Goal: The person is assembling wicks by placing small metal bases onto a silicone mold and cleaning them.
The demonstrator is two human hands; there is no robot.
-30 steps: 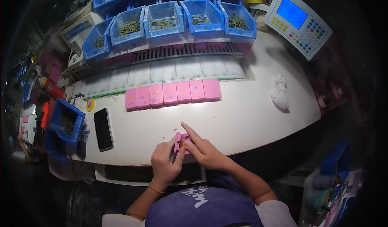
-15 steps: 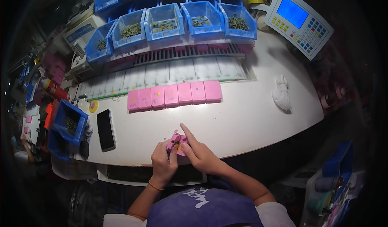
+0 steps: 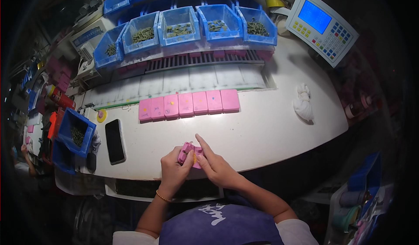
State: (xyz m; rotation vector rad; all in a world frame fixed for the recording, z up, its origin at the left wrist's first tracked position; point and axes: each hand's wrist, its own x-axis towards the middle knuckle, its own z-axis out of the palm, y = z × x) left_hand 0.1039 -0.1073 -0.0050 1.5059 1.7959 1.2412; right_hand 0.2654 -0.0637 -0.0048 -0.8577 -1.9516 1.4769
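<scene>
Just above the near edge of the white table I hold a pink rubber mold (image 3: 186,148) between my two hands. It is parted, with uneven notched inner faces and a spot of yellow-orange in the middle. My left hand (image 3: 173,165) grips its left part, thumb on the inner side. My right hand (image 3: 217,170) pinches the right part with the thumb, while its index finger stretches forward. Whether anything lies inside the mold is too small to tell. Beyond my hands stands a row of several closed pink molds (image 3: 186,104), some with coloured dots and handwriting.
Blue bins (image 3: 179,27) with small green pieces line the back above a slotted grille (image 3: 205,61). A phone (image 3: 115,141) lies left, near another blue bin (image 3: 77,131). To the right are a tied white cloth bundle (image 3: 303,103) and a keypad panel with blue screen (image 3: 323,27).
My left hand has shifted slightly left with its part of the mold, and the gap between the parts looks a little wider. My right hand has hardly moved.
</scene>
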